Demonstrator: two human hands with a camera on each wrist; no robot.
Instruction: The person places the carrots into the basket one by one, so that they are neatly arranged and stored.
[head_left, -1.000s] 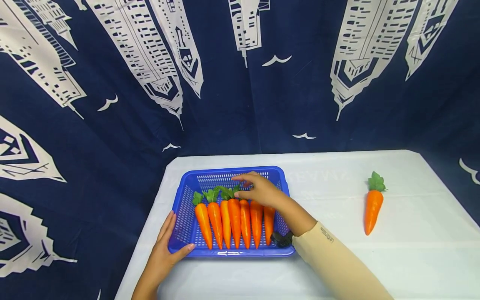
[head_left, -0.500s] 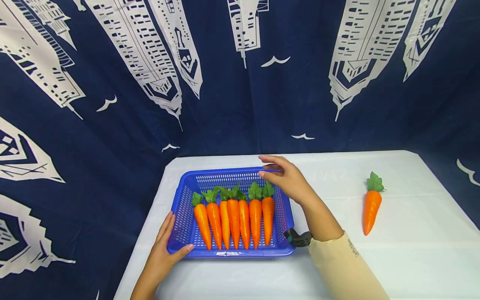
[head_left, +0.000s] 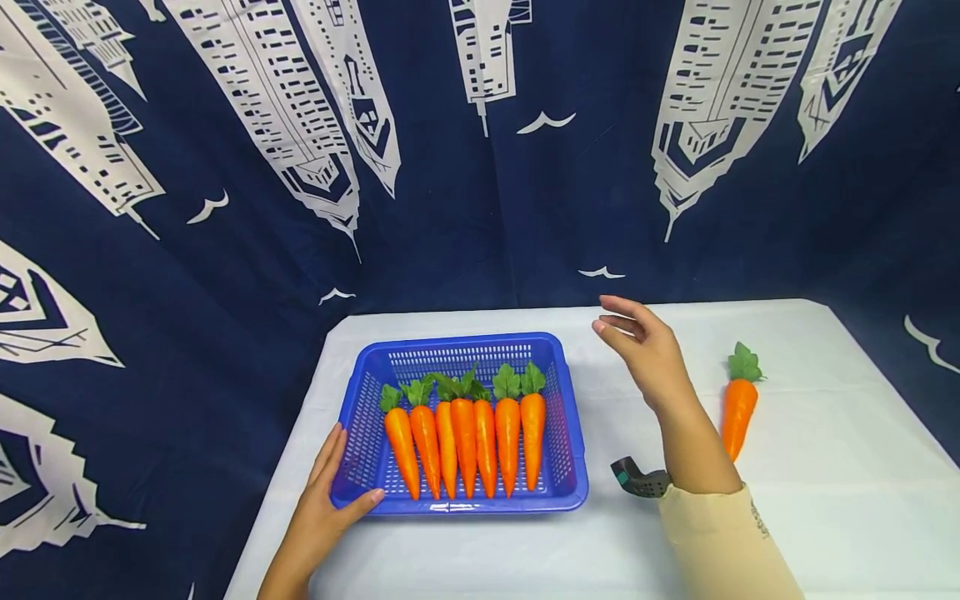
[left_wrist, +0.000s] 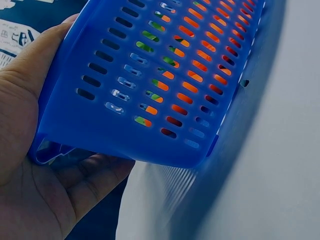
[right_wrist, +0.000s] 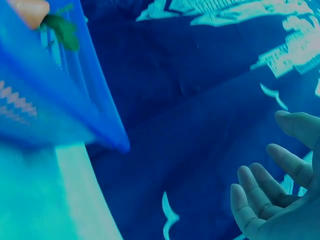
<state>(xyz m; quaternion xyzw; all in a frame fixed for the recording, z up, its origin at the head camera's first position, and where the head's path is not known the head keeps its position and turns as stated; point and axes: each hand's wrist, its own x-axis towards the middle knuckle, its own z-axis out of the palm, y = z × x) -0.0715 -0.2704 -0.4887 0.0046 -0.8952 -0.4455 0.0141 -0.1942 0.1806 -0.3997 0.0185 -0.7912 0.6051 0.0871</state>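
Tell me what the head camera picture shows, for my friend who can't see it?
Seven toy carrots lie in a blue basket on a white table. The left hand holds its corner; the right hand hovers empty near another carrot.

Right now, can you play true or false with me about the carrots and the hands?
1. Seven carrots lie in the blue basket. True.
2. The right hand is holding a carrot. False: it is open and empty, in the air between the basket and the lone carrot.
3. The left hand is on the basket's near left corner. True.
4. The lone carrot lies left of the basket. False: it lies on the white table to the right.
5. The basket is red. False: it is blue.
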